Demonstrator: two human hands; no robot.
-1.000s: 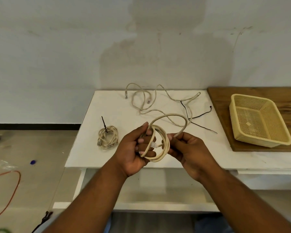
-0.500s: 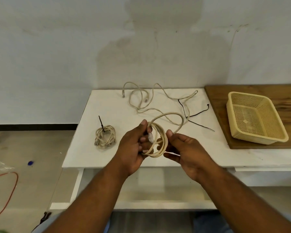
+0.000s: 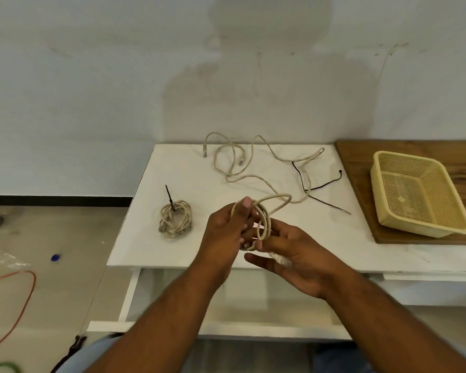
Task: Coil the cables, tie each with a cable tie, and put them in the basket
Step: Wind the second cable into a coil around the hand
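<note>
My left hand (image 3: 226, 232) grips a small coil of beige cable (image 3: 262, 222) above the white table's front edge. My right hand (image 3: 293, 254) sits just right of the coil, fingers spread, touching its lower loops. The rest of that cable (image 3: 253, 179) trails loose toward the table's back. A finished beige coil (image 3: 176, 222) with a black cable tie (image 3: 169, 196) sticking up lies to the left. Two loose black cable ties (image 3: 322, 187) lie right of centre. The yellow mesh basket (image 3: 457, 227) stands empty on a wooden board at the right.
The white table (image 3: 172, 168) stands against a pale wall. The wooden board (image 3: 361, 157) covers its right end. On the floor at left lie an orange cable (image 3: 27, 292), a blue scrap (image 3: 55, 257) and clear plastic (image 3: 6, 259).
The loose loop above the coil has been drawn in smaller. My right hand has slid down from the coil's side to under it and opened its fingers.
</note>
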